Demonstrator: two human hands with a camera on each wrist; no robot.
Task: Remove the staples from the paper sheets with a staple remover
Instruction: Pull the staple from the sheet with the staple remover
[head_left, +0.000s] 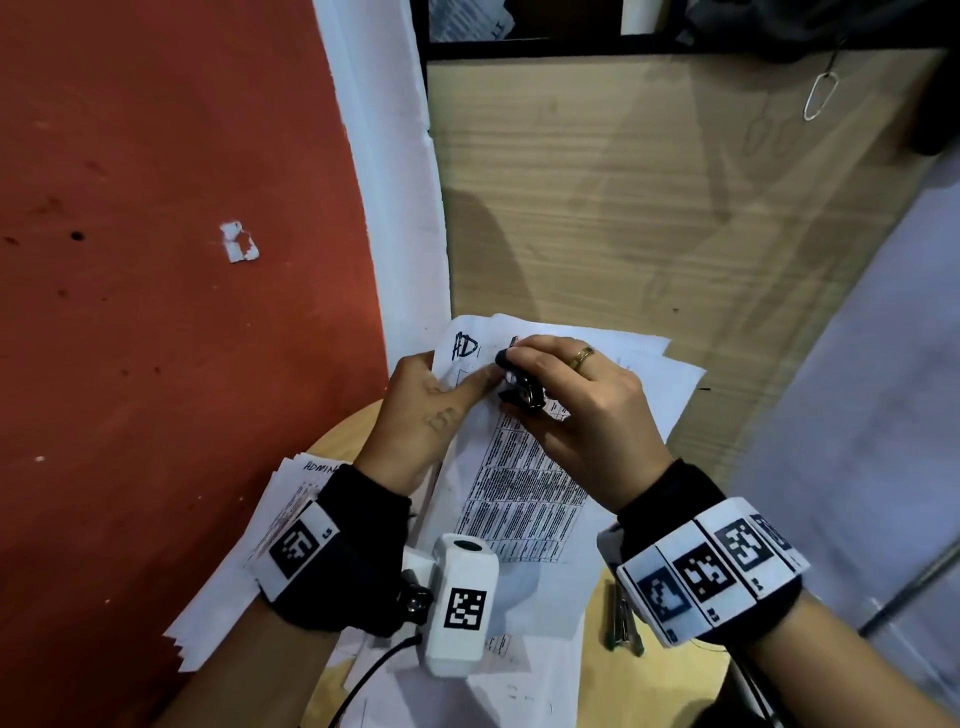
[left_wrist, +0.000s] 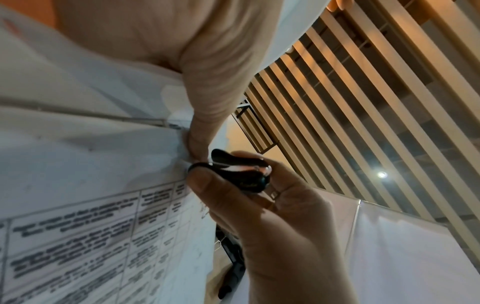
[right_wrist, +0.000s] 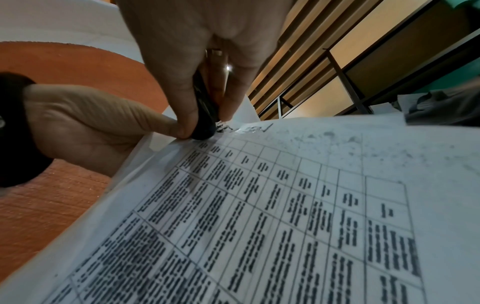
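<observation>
The stapled white printed paper sheets (head_left: 524, 483) are pinched at their top corner by the left hand (head_left: 431, 410), lifted off the round wooden tabletop (head_left: 670, 670), evidently so the black claw staple remover (head_left: 522, 387), squeezed in the right hand (head_left: 587, 405), can bite there.

Right hand (head_left: 587, 400), ring on one finger, thumb and fingers curled round the black staple remover (head_left: 522, 387), grip closed on it, at the top corner of the paper sheets (head_left: 524, 483). Left hand (head_left: 431, 410) just left of the staple remover, thumb laid on the sheets, fingers behind them. Both wrists wear black bands with printed markers.
</observation>
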